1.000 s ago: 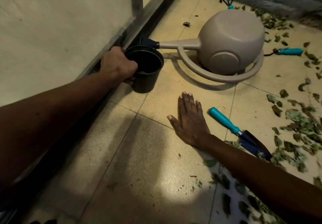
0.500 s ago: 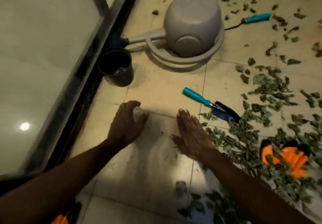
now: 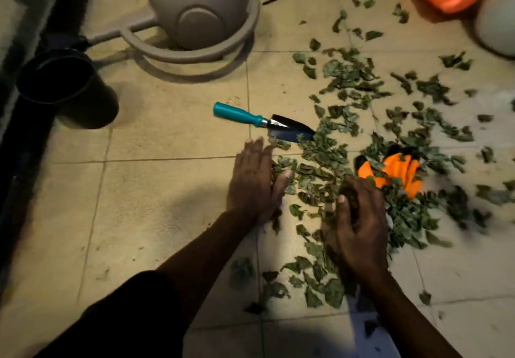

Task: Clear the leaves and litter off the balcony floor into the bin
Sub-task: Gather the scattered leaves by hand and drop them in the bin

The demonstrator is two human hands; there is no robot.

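Black pot (image 3: pixel 60 79) stands at the left edge, with a tipped watering can (image 3: pixel 200 9) at upper middle and a trowel (image 3: pixel 262 120) below it. Left hand (image 3: pixel 255 182) lies flat, fingers straight, at the edge of the leaves (image 3: pixel 345 73) spread across the right half. Right hand (image 3: pixel 359 226) curls round a clump of them, beside an orange glove (image 3: pixel 390 171).

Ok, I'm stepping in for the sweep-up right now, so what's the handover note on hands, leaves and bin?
Left hand: open, flat on the tiles at the pile's left edge.
Right hand: curled on a clump of leaves.
Black pot, likely the bin: far left by the window frame, apart from both hands.
Done: tiles on the left mostly bare.
Left: most leaves lie scattered, around the trowel and orange glove.
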